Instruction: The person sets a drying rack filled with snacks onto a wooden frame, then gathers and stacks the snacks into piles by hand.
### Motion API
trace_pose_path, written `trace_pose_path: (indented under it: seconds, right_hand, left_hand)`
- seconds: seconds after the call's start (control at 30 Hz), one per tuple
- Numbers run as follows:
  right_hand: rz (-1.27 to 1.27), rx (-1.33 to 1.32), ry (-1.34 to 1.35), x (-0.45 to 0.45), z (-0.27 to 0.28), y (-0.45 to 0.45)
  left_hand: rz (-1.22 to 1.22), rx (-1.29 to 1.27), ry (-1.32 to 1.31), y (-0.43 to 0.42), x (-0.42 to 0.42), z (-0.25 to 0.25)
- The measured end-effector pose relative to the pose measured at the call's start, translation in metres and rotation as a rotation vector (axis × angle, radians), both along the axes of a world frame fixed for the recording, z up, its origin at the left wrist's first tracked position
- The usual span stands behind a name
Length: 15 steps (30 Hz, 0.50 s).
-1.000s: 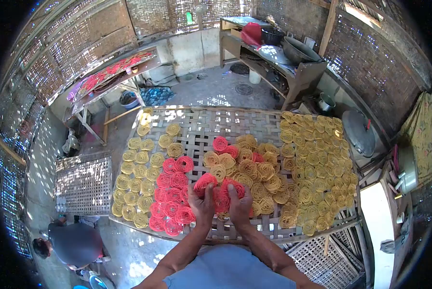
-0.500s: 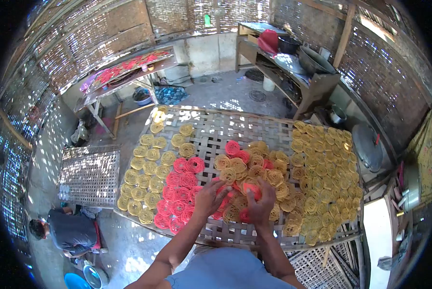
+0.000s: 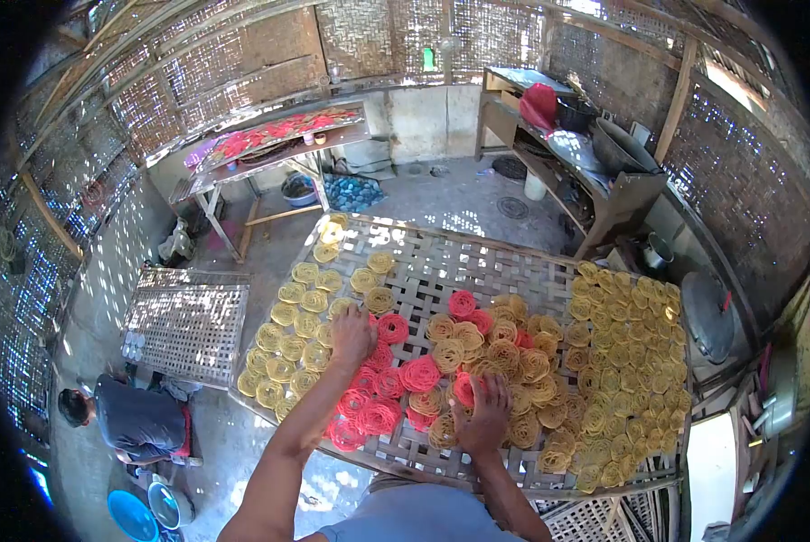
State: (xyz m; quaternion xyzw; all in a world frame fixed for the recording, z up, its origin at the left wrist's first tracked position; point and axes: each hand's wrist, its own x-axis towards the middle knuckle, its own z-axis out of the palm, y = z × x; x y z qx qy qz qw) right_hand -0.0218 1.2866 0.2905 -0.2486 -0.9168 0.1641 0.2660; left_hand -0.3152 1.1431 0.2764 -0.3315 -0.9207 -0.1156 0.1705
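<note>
- Pink coils [image 3: 379,417] lie in a cluster on the woven rack [image 3: 477,256], left of its middle and reaching toward its near edge.
- Left hand [image 3: 354,338] is over the left part of the rack, where the pink coils meet the left yellow coils [image 3: 280,369]; its fingers are narrow and bent down, and what they hold, if anything, cannot be told.
- Right hand [image 3: 484,417] is over the near middle of the rack, at a mixed pile [image 3: 504,359] of mostly yellow coils; thumb and fingers stand apart at 1 pink coil [image 3: 463,388], but whether they grip it cannot be told.
- 2 more pink coils sit at the pile's far side, toward the rack's far edge.
- Right yellow coils [image 3: 622,370] crowd the rack's right end, close together and overlapping.
- A round lid [image 3: 707,316] with a red handle is just beyond the rack's right end.
- Left of the rack, a smaller woven panel [image 3: 186,312] lies low, and 1 person [image 3: 140,418] bends near 2 vessels: a blue basin [image 3: 133,516] and a bucket [image 3: 171,506].
- Beyond the rack's far edge are a bench [image 3: 340,138] with red pieces on it and, farther right, a wooden counter [image 3: 635,194] bearing a large dark pan [image 3: 623,150] and a red bag [image 3: 538,107].
</note>
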Motion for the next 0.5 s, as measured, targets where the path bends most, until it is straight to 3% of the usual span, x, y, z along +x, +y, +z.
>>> trace_pose_path:
  seconds: [0.17, 0.27, 0.37, 0.5]
  right_hand:
    - [0.009, 0.008, 0.026, 0.000, 0.001, 0.001]
    - [0.001, 0.013, 0.029, -0.001, 0.000, 0.001]
    - [0.014, 0.009, 0.018, 0.001, -0.001, 0.001]
    - [0.015, -0.002, 0.021, 0.000, 0.001, 0.002]
  left_hand:
    - [0.055, 0.160, -0.170, 0.001, -0.012, 0.007]
    - [0.048, 0.251, -0.549, -0.001, -0.027, 0.017]
    - [-0.108, 0.272, -0.709, 0.012, -0.013, 0.009]
    - [-0.218, 0.219, -0.612, 0.029, 0.019, 0.006]
